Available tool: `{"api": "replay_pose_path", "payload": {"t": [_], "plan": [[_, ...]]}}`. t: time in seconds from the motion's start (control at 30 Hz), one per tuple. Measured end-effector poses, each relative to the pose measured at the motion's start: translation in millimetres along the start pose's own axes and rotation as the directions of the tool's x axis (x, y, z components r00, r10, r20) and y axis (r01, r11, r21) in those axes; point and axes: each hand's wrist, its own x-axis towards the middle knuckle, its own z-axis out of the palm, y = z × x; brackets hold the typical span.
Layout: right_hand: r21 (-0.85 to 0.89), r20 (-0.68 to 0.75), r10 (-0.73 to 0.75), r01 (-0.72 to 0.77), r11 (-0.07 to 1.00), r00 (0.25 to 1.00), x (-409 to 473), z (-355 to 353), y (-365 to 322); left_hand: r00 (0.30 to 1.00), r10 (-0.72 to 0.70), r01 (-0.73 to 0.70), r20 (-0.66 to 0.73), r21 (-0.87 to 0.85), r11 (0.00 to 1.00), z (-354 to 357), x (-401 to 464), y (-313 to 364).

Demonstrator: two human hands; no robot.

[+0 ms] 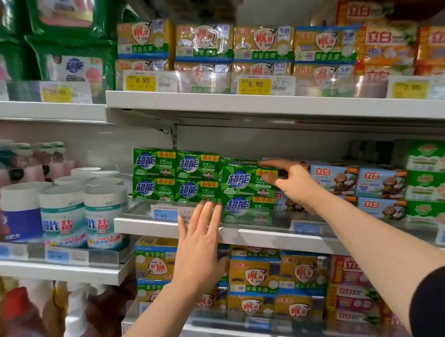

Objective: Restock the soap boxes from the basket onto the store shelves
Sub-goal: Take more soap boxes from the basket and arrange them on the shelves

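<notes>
Green soap boxes stand in stacks of two on the middle shelf [244,235]. My right hand [291,182] grips the upper green soap box [242,181] of the rightmost stack at its right end, index finger along the top and thumb on the front. That box sits on a lower green soap box [246,209]. My left hand [199,245] is open with fingers spread, fingertips touching the bottom left corner of that stack by the shelf's clear front rail. Two more green stacks [175,174] stand to the left. The basket is out of view.
Blue soap boxes [357,185] sit just right of my right hand, pale green packs [433,182] beyond. White tubs [62,213] fill the left shelf. Yellow soap packs [234,45] line the shelf above, and more yellow packs [254,276] the shelf below. A price tag [164,214] hangs on the rail.
</notes>
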Motion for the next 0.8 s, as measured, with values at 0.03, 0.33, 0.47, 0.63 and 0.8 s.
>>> {"api": "replay_pose_path", "payload": {"t": [0.03, 0.33, 0.47, 0.63, 0.8], "plan": [[-0.01, -0.021, 0.002, -0.002, 1.0, 1.0, 0, 1, 1, 1.0, 0.0, 0.0, 0.007, 0.006, 1.0, -1, 0, 0], [-0.189, -0.186, -0.017, -0.019, 0.982, 0.982, 3, 16, 9, 0.998, -0.016, 0.013, 0.067, 0.042, 0.999, -4, 1, 1], [-0.271, -0.132, 0.001, -0.037, 0.962, 0.991, -16, 14, 5, 0.997, -0.013, 0.009, 0.08, 0.054, 0.999, -7, -2, 3], [-0.312, -0.176, -0.01, -0.046, 0.949, 0.984, -70, -23, 14, 0.999, 0.014, -0.015, -0.047, -0.033, 0.999, -14, -7, 9], [-0.452, -0.181, 0.017, -0.098, 0.887, 0.983, -153, -85, 34, 0.978, 0.131, -0.158, -0.162, -0.168, 0.973, -4, -26, 69]]}}
